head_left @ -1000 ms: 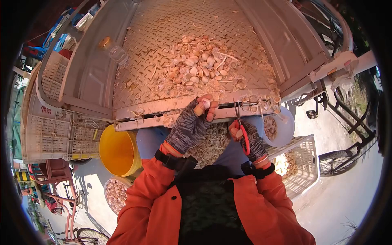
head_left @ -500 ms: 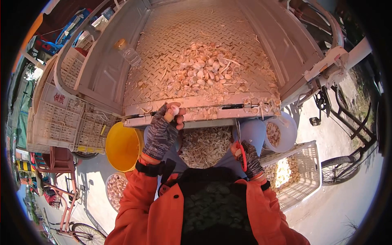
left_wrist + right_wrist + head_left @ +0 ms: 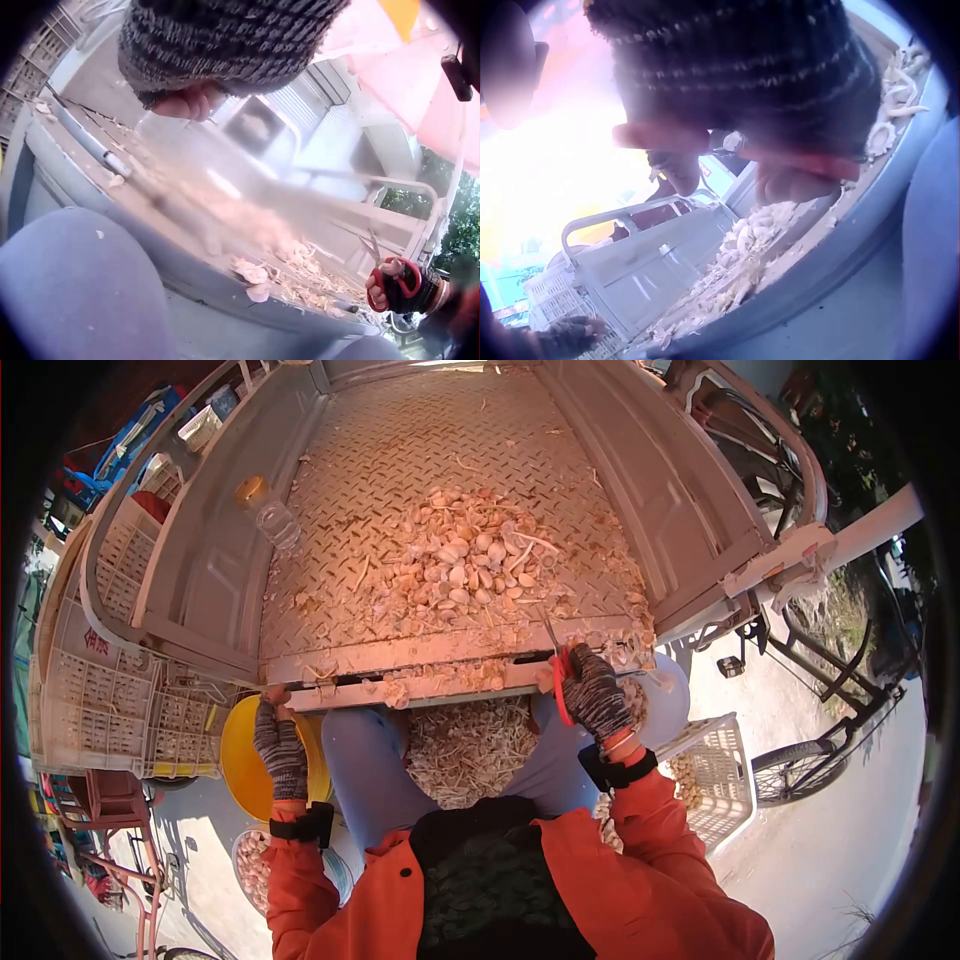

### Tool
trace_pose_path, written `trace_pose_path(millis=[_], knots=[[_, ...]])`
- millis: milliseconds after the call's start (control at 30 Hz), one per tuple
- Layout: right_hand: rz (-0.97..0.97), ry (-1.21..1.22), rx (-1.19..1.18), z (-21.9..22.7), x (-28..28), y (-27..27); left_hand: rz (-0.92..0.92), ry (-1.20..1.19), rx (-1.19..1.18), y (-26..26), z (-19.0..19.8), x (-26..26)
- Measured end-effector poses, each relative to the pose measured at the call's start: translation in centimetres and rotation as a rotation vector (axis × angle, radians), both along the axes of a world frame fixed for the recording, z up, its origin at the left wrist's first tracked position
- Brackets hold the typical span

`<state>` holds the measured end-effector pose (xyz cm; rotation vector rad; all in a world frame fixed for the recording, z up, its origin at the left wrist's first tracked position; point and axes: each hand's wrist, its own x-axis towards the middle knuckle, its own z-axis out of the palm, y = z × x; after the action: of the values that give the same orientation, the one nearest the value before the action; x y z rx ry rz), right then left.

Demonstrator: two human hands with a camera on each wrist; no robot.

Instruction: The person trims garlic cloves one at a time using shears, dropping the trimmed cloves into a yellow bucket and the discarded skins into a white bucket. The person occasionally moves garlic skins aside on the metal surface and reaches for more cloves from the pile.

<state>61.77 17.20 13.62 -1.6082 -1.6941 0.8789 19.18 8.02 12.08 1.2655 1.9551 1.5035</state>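
My right hand (image 3: 592,695), in a dark knitted fingerless glove, grips red-handled scissors (image 3: 562,695) near the tailgate edge. In the left wrist view the scissors (image 3: 375,246) point upward with their blades slightly apart. My gloved left hand (image 3: 278,745) is over the yellow bucket (image 3: 245,765), fingertips near the tailgate's left corner. Bare fingers (image 3: 187,101) show below the glove in the left wrist view; whether they hold anything I cannot tell. A pile of garlic (image 3: 470,555) lies on the metal truck bed (image 3: 390,430) beyond both hands.
Trimmings (image 3: 465,750) fill the space between my knees. A pale blue bucket (image 3: 668,695) and a white crate (image 3: 730,780) holding garlic stand at right. At lower left is another container of garlic (image 3: 252,870). A lidded jar (image 3: 270,515) lies on the bed's left side.
My left hand, earlier holding a garlic bulb at the tailgate, has moved left over the yellow bucket; the bulb no longer shows. My right hand has risen toward the tailgate with the scissors.
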Motion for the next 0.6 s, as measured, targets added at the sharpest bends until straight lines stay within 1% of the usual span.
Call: trace_pose_path(millis=[33,67,100,133,167,200,233,267,300,367,400,500,533,567,600], knots=[[-0.02,-0.118,-0.016,2.2,-0.6,1.8,-0.083,-0.171,-0.014,3.3,3.2,4.5],[-0.032,-0.121,0.073,2.0,-0.7,3.9,-0.176,-0.038,0.03,7.2,1.5,5.5],[-0.044,-0.12,0.162,1.7,-0.8,6.0,-0.293,0.029,0.046,10.4,3.4,9.0],[-0.048,-0.211,0.106,2.5,-1.0,7.7,-0.435,-0.092,0.03,13.4,3.5,11.4],[-0.043,-0.215,0.102,2.6,-1.1,8.5,-0.515,0.191,-0.05,16.0,5.2,13.7],[-0.037,-0.166,0.181,2.5,-1.2,9.0,-0.592,0.312,-0.125,19.1,5.0,15.6],[-0.033,-0.115,0.257,2.5,-1.3,9.4,-0.578,0.517,-0.112,22.2,3.1,17.4],[-0.016,-0.164,0.171,3.7,-1.6,9.3,-0.576,0.785,-0.192,23.8,3.6,19.4],[-0.02,-0.163,0.161,3.1,-1.6,9.3,-0.583,0.784,-0.199,24.9,3.8,20.9],[-0.047,-0.082,0.12,2.1,-1.2,9.3,-0.655,0.933,-0.412,27.1,3.9,22.8],[-0.057,-0.039,0.119,2.0,-1.0,8.9,-0.715,0.896,-0.541,28.2,4.2,23.1],[-0.054,0.03,0.108,1.9,-0.3,8.1,-0.718,0.919,-0.553,28.7,3.8,23.4],[-0.028,0.069,0.123,1.3,0.1,8.1,-0.662,0.911,-0.396,28.6,2.9,23.0],[-0.028,0.075,0.136,0.1,0.7,8.5,-0.655,0.92,-0.387,28.5,3.6,22.5],[-0.032,0.076,0.121,-1.4,1.2,9.0,-0.684,0.756,-0.401,28.4,4.5,22.0]])
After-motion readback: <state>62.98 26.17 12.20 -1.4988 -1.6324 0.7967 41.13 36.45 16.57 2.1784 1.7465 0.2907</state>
